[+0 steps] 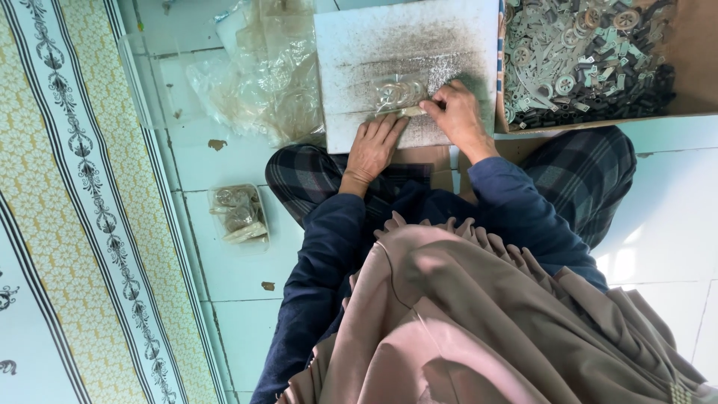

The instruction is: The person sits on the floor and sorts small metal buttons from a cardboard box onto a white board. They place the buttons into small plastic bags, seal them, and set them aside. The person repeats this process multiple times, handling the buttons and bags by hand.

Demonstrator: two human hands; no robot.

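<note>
A small clear bag (399, 93) of metal rings is lying on a white board (359, 45), just above both hands. The left hand (374, 146) is resting flat, fingers extended, touching the bag's lower edge. The right hand (458, 112) is curling closed, pinching the bag's corner.

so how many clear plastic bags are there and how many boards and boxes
filled small bags: 2, one on the board under the left hand and right hand, one on the floor
pile of empty bags: 1, too crumpled to count singly
board: 1
box of parts: 1
total: 5
</note>
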